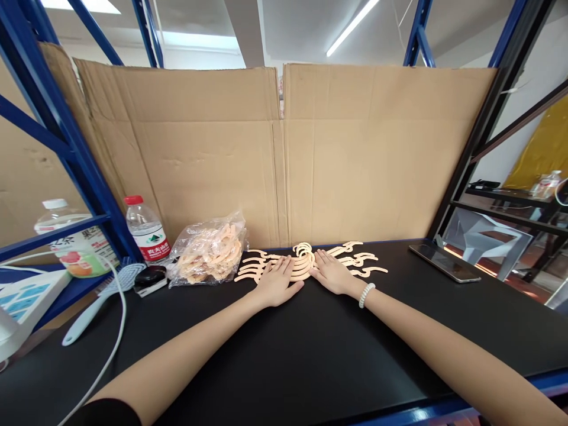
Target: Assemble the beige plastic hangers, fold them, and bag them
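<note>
Several peach-coloured clothes hangers (301,274) lie overlapping on the black tabletop, their curved hooks bunched at the back and their wavy arm ends fanned out to both sides. My left hand (278,283) rests flat on their left part, fingers stretched and pointing away from me. On the right part lies my right hand (332,272), also flat with fingers extended; a white coiled band (366,294) circles that wrist. Both palms face down and cover some of the hangers. A clear plastic bag (210,251) beside them on the left holds more peach-coloured pieces.
At left stand a red-capped water bottle (147,232) and a larger drink bottle (82,239), near a black object (149,278), a pale hairbrush (100,302) and a white cable (120,331). A phone (444,263) lies at right. Cardboard (381,154) walls the back.
</note>
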`<state>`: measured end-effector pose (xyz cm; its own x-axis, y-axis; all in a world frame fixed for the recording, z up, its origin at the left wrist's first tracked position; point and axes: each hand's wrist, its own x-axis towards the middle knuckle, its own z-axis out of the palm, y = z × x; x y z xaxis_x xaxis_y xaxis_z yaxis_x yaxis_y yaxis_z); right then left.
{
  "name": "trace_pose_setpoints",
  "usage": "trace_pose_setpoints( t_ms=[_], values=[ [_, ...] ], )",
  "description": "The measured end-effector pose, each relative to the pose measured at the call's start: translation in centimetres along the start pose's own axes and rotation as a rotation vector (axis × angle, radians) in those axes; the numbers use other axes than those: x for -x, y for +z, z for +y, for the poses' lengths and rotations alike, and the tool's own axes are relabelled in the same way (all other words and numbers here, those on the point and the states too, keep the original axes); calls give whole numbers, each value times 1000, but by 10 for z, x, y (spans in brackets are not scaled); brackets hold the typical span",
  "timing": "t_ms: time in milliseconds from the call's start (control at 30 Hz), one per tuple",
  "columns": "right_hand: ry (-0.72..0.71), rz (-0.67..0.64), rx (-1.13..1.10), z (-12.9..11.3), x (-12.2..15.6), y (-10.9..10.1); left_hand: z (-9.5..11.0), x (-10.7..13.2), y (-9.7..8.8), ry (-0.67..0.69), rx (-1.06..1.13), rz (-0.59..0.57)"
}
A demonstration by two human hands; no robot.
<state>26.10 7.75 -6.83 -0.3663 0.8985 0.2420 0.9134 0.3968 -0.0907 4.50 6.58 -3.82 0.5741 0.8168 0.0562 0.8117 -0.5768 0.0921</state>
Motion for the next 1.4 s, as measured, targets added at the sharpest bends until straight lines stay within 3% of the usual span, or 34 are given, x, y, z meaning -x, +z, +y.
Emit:
trace_pose_setpoints(
  t_ms=[300, 433, 567, 633, 700, 867, 1000, 1167, 1400],
  values=[
    [-29, 46, -35, -5, 1, -5, -10, 3, 2, 35, -9, 50],
    [-88, 71, -77, -5, 1, -10, -10, 6, 5, 24, -73, 171],
    [-135, 158, -134, 0, 12, -33, 0, 27, -7, 162, -176, 354],
    [-120, 227, -170, 1, 23, -48, 4, 44, -15, 249, -205, 361],
    [-97, 264, -204, 1, 36, -62, 4, 60, -21, 239, -207, 352],
    [59, 146, -174, 7, 61, -74, -5, 83, -15, 53, -98, 291],
    [94, 12, -162, 28, 70, -74, -9, 87, -10, -55, -30, 268],
    [169, -118, -173, 55, 74, -81, -10, 87, -10, -78, -30, 278],
    [165, -245, -259, 69, 80, -91, -21, 84, -3, -38, -72, 318]
  ],
)
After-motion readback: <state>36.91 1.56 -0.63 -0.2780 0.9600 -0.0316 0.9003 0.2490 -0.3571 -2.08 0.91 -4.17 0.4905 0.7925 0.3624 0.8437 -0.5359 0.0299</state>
